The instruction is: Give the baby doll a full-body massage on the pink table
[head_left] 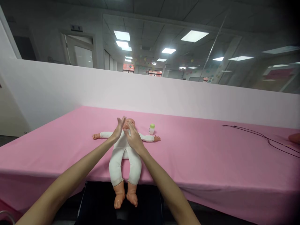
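A baby doll [125,146] with a white cloth body lies on its back, arms spread, its feet past the table's front edge. My left hand [119,128] is beside the doll's head on the left, fingers stretched and palm turned inward. Over the doll's chin and face lies my right hand [133,135], its fingers extended and hiding part of the face. Whether either palm touches the doll I cannot tell. Nothing shows held in either hand. Just right of the doll's head stands a small white bottle [152,129] with a green cap.
Pink cloth covers the table [199,150]. Thin black cables [255,132] run along its right side, near an orange-brown object [294,138] at the edge of view. A low white wall [164,97] with glass above borders the back.
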Available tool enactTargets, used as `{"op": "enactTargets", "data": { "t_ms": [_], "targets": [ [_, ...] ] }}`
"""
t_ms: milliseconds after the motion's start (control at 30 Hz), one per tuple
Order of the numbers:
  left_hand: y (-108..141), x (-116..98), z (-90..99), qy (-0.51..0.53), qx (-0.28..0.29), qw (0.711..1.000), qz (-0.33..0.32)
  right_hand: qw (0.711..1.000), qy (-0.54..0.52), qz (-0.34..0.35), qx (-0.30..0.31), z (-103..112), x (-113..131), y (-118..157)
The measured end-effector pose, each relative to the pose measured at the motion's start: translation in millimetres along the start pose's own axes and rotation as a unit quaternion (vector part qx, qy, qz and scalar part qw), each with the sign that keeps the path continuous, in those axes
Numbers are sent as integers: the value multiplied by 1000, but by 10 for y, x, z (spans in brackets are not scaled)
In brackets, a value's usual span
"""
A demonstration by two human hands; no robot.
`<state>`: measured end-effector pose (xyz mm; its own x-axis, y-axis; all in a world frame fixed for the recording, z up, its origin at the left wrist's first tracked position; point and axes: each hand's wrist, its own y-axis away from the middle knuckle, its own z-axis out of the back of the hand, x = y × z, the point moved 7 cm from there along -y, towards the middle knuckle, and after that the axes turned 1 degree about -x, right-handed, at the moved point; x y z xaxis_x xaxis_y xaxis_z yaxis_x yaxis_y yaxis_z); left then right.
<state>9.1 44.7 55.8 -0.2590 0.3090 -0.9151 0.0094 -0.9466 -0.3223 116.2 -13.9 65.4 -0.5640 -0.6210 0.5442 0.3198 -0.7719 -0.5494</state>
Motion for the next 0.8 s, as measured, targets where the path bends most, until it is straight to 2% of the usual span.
{"op": "enactTargets", "data": {
  "t_ms": [67,133,233,333,467,567,700,800],
  "targets": [
    [147,357,3,-67,41,997,-4,997,38,-48,51,-142,-287,97],
    [301,658,-91,-151,119,980,-47,988,94,-45,111,-342,-467,196],
    [412,922,-197,-214,170,958,-88,979,134,-30,148,-575,-591,266],
    [333,937,-247,-243,172,951,-85,981,129,-52,137,-632,-685,200],
    [120,877,-302,-270,149,950,-48,981,122,-118,89,-543,-896,30],
    [31,950,-301,-256,127,958,-9,979,120,-155,63,-490,-1022,-12],
    [115,1095,-117,-222,99,970,16,979,123,-152,49,-443,-996,138],
    [302,1087,-35,-201,133,970,-19,979,124,-137,91,-464,-910,333]
  ]
}}
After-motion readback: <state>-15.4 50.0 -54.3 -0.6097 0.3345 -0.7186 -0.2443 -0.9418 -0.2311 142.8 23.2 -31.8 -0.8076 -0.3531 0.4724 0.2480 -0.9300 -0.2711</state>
